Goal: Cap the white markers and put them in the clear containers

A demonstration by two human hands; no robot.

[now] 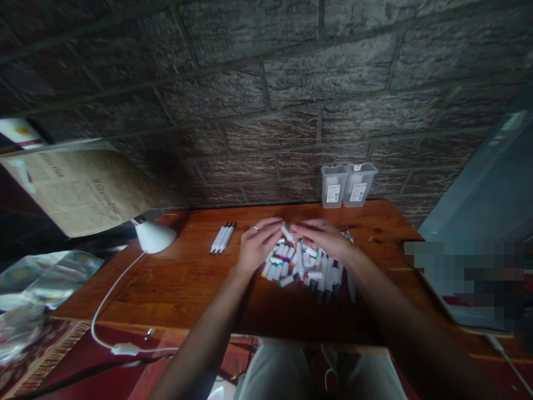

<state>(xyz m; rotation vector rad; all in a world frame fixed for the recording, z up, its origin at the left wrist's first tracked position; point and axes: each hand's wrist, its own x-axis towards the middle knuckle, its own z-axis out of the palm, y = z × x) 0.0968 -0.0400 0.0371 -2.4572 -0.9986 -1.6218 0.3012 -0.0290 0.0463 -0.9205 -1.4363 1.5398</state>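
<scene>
Markers, mostly white-bodied, on a wooden table, most of them in a loose heap around the middle, between back and front edges. At the left back corner, a lamp with a printed paper-like shade jutting past the left edge, a white base on the wood, and a white cord running over the front edge. Next, toward the back edge, three markers side by side, dark-tipped, well apart from the heap. Then the left hand, ringed, fingers bent over the heap's left back part. Between the fingertips of both hands, one white marker, tilted; which hand bears the grip, impossible to tell. Below, coloured caps in yellow, green and red. Opposite, the right hand, fingers curved inward, firmness of hold likewise unclear. Under the right wrist, darker-ended markers pointing toward the front edge. Near the right back corner, against the back edge, two clear labelled containers, upright, side by side.
</scene>
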